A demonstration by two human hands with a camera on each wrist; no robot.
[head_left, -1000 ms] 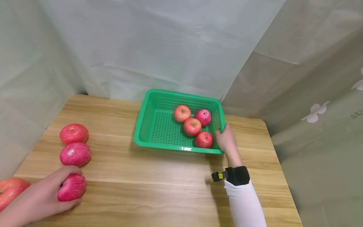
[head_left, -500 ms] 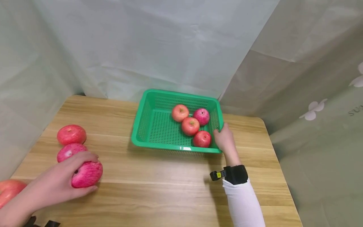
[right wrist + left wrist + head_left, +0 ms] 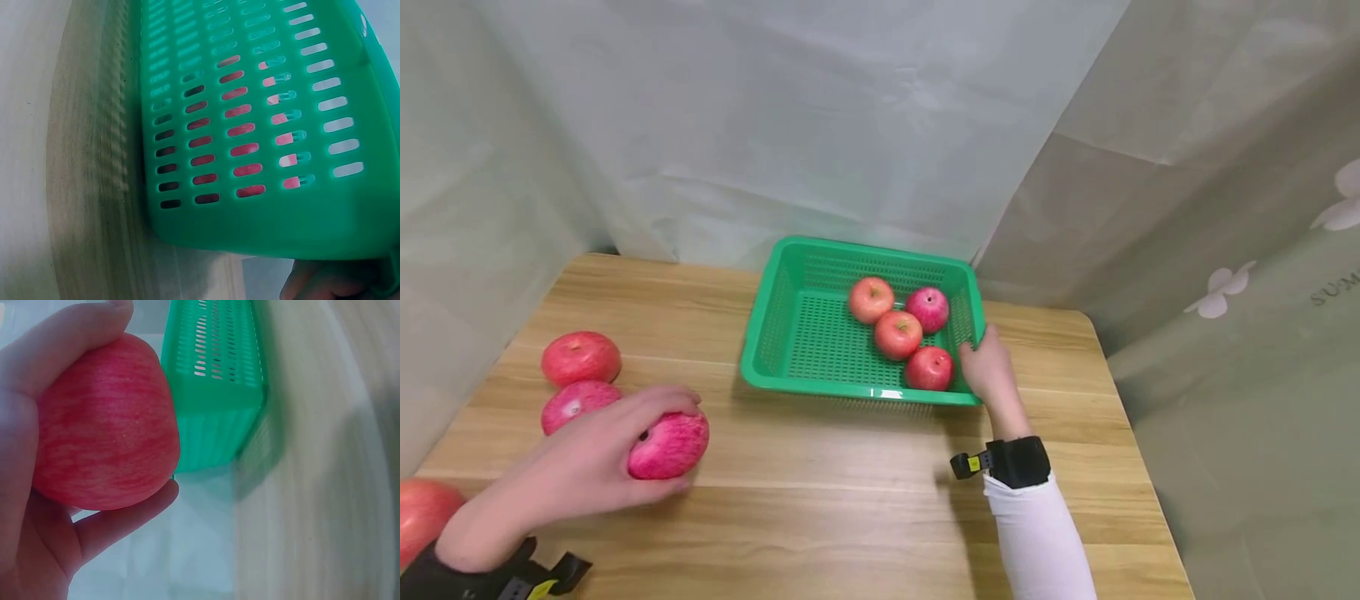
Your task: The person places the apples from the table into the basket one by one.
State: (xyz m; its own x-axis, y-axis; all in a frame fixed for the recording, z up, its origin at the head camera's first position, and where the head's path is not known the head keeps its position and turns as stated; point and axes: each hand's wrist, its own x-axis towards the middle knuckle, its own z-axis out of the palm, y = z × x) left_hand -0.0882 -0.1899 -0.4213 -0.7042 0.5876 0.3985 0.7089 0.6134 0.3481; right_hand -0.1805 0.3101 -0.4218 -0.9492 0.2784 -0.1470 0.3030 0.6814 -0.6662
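Observation:
My left hand (image 3: 598, 458) grips a dark pink apple (image 3: 670, 446), thumb on the near side and fingers over the far side. In the left wrist view that apple (image 3: 109, 425) fills the grasp, with the green basket behind it. At the right end of the green plastic basket (image 3: 812, 389), my right hand (image 3: 991, 367) holds the rim, thumb inside. Several apples (image 3: 898, 335) lie in the basket's right half. The right wrist view shows the basket's slotted wall (image 3: 262, 219), red fruit behind the slots, and a bit of the fingers (image 3: 325, 281) under the rim.
Left of the basket, a red apple (image 3: 582, 358) and a pink apple (image 3: 576, 404) sit on the wooden table (image 3: 820, 500). Another apple (image 3: 426, 512) is at the left frame edge. Pale sheeting (image 3: 820, 125) hangs behind the table, and a patterned curtain (image 3: 1232, 375) to the right.
My left hand has carried the dark pink apple rightward and a little away from me, toward the basket. The right hand keeps its hold on the rim. The head view has shifted slightly.

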